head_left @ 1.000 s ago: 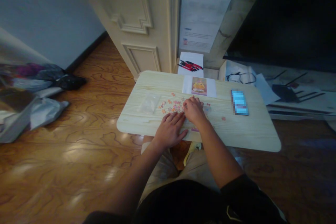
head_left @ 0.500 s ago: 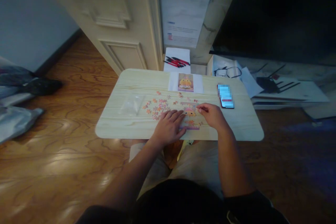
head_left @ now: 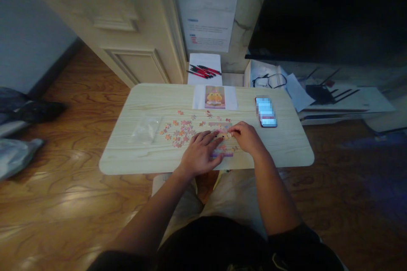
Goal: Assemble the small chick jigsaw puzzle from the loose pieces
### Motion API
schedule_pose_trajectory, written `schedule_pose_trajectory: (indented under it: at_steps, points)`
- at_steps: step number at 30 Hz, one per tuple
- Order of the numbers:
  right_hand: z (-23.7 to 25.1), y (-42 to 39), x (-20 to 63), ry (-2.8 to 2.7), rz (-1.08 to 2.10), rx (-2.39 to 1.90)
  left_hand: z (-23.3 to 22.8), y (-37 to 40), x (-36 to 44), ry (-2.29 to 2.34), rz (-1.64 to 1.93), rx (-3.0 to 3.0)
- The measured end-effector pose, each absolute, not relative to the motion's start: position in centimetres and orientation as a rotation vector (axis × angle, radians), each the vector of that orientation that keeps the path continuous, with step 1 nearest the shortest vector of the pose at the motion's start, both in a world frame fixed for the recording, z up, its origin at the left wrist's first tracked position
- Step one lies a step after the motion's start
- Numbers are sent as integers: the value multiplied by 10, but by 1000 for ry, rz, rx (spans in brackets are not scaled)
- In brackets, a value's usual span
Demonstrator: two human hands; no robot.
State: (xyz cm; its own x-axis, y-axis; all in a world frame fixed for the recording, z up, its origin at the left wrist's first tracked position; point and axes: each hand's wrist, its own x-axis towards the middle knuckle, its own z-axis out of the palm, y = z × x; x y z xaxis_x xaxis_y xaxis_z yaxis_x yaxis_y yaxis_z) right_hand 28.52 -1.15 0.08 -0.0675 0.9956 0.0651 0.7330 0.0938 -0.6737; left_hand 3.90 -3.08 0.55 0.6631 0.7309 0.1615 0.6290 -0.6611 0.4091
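Head view, two hands at one part-built puzzle, one phone (lit)

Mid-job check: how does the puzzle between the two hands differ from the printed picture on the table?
The picture lies toward the far edge of the table; the puzzle sits nearer the person. The picture is one unbroken image, while the puzzle is made of pieces and has gaps. The left hand partly covers the puzzle; nothing covers the picture. Both show a yellowish face and a purple band at the bottom.
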Motion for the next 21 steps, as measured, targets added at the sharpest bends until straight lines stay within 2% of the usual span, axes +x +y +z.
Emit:
schedule_pose_trajectory:
  at_steps: [21]
  points:
    - [-5, -6, 293, -1532, 759, -1775, 8, -32, 40, 1093, 453, 2547]
